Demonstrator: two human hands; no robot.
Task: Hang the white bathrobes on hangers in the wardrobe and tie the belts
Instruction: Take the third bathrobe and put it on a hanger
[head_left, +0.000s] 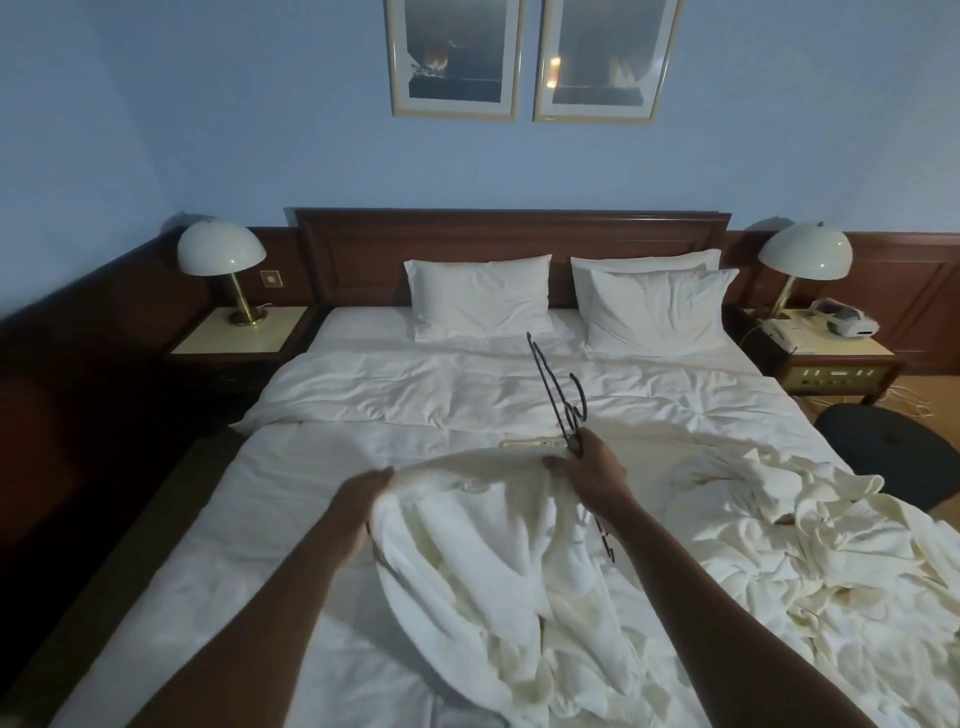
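Observation:
A white bathrobe (493, 540) lies spread over the bed in front of me. My left hand (363, 493) grips its left shoulder edge. My right hand (587, 470) holds the robe's right shoulder and also a black hanger (558, 389), whose hook and bar stick up towards the pillows; another part of the hanger shows below my wrist. A second white bathrobe (779, 525) lies crumpled on the right side of the bed. A light wooden hanger (530, 443) lies flat on the duvet just beyond the held robe.
The bed (389, 384) has a white duvet and white pillows (480, 296) against a dark headboard. Nightstands with dome lamps (221, 254) stand on both sides; the right one carries a telephone (789, 327). A dark round stool (893, 457) stands right of the bed.

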